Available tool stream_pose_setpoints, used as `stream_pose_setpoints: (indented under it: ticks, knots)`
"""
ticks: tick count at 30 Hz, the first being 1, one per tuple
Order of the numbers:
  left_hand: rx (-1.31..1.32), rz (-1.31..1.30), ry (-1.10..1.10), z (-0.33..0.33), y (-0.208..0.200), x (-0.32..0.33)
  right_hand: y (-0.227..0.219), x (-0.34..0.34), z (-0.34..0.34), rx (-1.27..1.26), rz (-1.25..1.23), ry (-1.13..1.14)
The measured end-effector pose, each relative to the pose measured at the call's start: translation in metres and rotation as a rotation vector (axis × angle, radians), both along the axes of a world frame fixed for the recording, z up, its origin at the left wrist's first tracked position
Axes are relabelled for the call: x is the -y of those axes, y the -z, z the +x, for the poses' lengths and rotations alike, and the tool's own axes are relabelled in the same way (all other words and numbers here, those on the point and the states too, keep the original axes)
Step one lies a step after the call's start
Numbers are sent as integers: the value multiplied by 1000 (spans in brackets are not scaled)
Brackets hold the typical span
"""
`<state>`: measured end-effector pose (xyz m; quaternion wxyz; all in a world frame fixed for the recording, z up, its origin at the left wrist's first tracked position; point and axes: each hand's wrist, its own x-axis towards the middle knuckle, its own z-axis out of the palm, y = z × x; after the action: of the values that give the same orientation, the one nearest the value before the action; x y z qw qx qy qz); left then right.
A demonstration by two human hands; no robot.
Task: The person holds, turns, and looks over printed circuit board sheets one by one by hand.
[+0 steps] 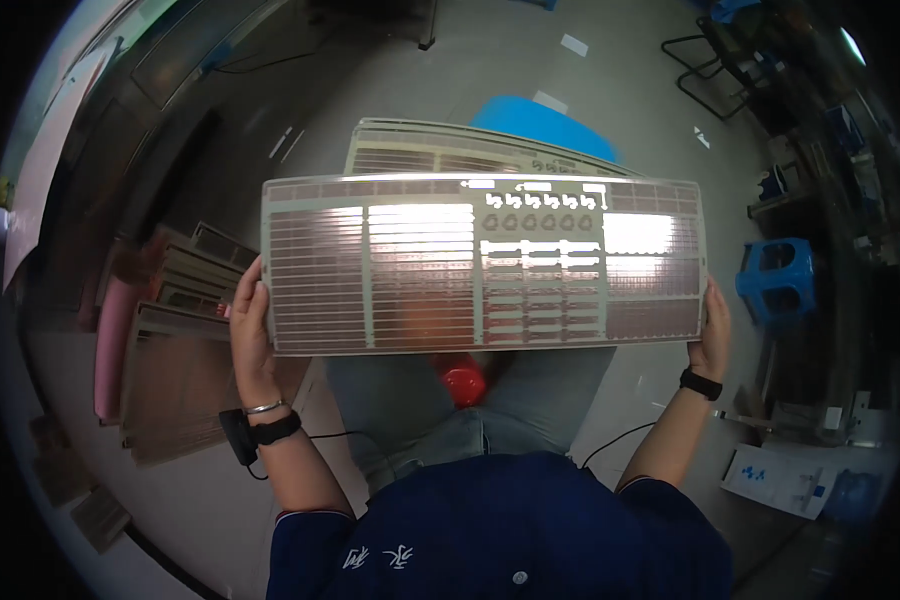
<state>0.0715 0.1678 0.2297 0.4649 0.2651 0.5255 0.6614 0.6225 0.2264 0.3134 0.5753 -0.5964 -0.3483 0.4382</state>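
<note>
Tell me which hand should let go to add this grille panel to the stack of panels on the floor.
Probably the left hand: the stack lies right beside it, while the right hand grips the grille panel at its far edge.

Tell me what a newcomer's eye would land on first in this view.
First, the wide slotted plastic grille panel held flat across the middle, the left hand gripping one short edge and the right hand the other. Behind it on the floor lies a second similar panel, with a blue stool at right and stacked grilles at left.
</note>
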Motion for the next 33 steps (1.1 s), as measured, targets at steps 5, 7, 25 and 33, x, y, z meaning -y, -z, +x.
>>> stream_pose_setpoints:
  ticks: [5, 7, 25, 33]
  knots:
    - [63, 53, -7, -13, -9, 14, -2, -5, 0, 7, 47, -164]
    - [89, 71, -44, -14, -13, 19, -4, -7, -4, 10, 68, -174]
    - [100, 406, -56, -38, -16, 37, 0, 0, 20, -103, 351, -117]
    - [103, 276, -243, 24, -77, 28, -2, -32, -96, -375, 511, -71]
